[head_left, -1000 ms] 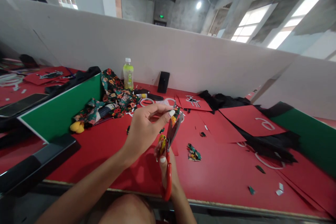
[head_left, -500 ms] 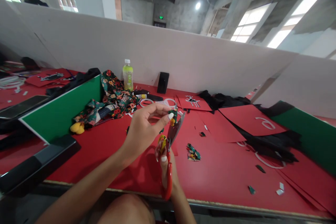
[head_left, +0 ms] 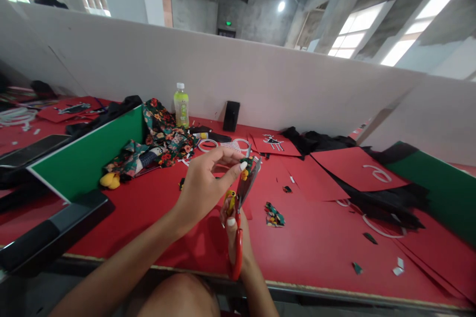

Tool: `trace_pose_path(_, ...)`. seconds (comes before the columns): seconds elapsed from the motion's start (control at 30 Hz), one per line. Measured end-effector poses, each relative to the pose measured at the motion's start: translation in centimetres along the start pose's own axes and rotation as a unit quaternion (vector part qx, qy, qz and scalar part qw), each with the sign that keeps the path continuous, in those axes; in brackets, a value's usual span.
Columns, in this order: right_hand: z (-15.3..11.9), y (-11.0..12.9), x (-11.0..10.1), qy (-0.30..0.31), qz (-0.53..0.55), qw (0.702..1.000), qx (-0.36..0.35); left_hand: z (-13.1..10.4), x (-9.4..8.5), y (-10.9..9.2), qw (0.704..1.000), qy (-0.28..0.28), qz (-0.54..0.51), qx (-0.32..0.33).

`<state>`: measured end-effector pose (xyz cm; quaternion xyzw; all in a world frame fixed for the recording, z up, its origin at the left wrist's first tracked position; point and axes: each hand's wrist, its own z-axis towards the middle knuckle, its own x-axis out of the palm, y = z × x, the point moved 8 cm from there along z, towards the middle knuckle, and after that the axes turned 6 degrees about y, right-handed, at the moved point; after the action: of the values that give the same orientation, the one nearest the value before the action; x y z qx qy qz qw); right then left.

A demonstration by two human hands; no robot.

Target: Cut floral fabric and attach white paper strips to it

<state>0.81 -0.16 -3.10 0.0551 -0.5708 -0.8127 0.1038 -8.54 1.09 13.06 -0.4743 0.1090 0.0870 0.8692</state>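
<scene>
Above the red table, my left hand (head_left: 208, 178) pinches a small floral fabric scrap (head_left: 246, 172) between thumb and fingertips. My right hand (head_left: 232, 230) is wrapped round the red handle of the scissors (head_left: 240, 250). Their blades point up and stand apart, with the scrap between them. A yellow object with a black spot (head_left: 231, 198) shows at my right hand, partly hidden. To the right on the table lie a floral cutting (head_left: 274, 215) and a smaller dark one (head_left: 287, 189).
Crumpled floral cloth (head_left: 167, 141), a green-labelled bottle (head_left: 181, 106) and a black phone (head_left: 231, 116) stand or lie behind. Green dividers (head_left: 92, 153) flank the sides. Red sheets (head_left: 357, 168) and black fabric (head_left: 386, 205) lie at right.
The scrap and the scissor blades have shifted very slightly relative to each other. Both hands keep nearly the same position and hold the same things.
</scene>
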Motion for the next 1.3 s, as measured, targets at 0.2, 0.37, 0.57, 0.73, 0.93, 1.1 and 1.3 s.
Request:
trace_pose_path(0.2,-0.2,-0.3,-0.1,0.004,-0.016,1.0,0.015,0.1,-0.3,-0.3,1.0,-0.001,0.0,0.001)
trace_pose_path(0.37,-0.1,-0.1,0.0,0.009,-0.005,1.0,0.01,0.0,-0.6,-0.8,1.0,0.001,0.017,0.013)
trace_pose_path(0.57,0.0,0.1,0.1,0.013,-0.022,1.0,0.011,0.1,-0.8,-1.1,1.0,0.008,0.02,0.009)
trace_pose_path(0.73,0.2,0.3,0.0,0.009,-0.028,1.0,0.005,0.2,-0.9,-1.2,1.0,0.008,0.02,0.002)
trace_pose_path(0.93,0.3,0.9,0.1,0.008,-0.045,0.999,-0.005,0.4,-0.9,-1.4,1.0,0.016,0.023,-0.002)
trace_pose_path(1.1,0.3,1.2,0.2,0.012,-0.054,0.998,-0.003,0.6,-0.9,-1.4,0.999,0.019,0.028,0.006)
trace_pose_path(1.3,0.5,1.1,0.2,0.01,-0.049,0.999,-0.009,0.9,-0.9,-0.8,1.0,0.025,0.006,0.008)
